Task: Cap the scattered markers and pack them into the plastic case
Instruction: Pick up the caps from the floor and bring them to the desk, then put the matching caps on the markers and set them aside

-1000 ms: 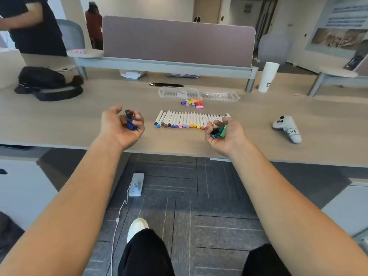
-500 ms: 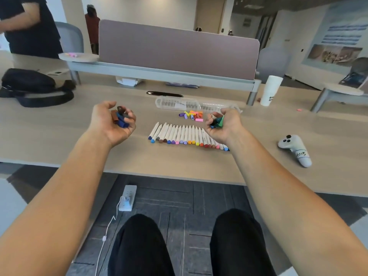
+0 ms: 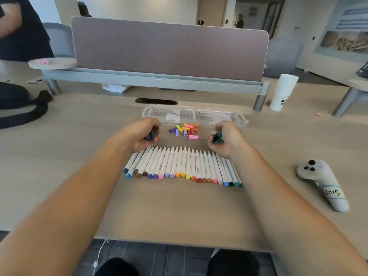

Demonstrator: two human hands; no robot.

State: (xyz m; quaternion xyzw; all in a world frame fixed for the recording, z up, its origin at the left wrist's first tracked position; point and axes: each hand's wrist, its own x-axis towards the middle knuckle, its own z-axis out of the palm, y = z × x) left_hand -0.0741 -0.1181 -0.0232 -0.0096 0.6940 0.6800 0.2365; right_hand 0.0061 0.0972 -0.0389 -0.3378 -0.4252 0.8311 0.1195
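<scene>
Several white markers [image 3: 183, 166] lie side by side in a row on the wooden desk [image 3: 179, 212], coloured ends toward me. Behind them sits a small heap of loose caps [image 3: 186, 130] in purple, yellow, orange and pink. The clear plastic case [image 3: 194, 116] lies open farther back. My left hand [image 3: 142, 134] is curled round dark blue and brown caps just above the row's left end. My right hand [image 3: 224, 139] grips green and dark caps above the row's right end.
A white game controller [image 3: 323, 184] lies at the right. A stack of paper cups [image 3: 284, 92] stands by the mauve divider panel [image 3: 169, 48]. A black bag [image 3: 18, 108] sits far left, and a person stands behind it. A cable slot [image 3: 156, 101] lies behind the case.
Both hands have moved forward over the desk to the far ends of the marker row, still clutching their caps. My view has shifted closer to the desk.
</scene>
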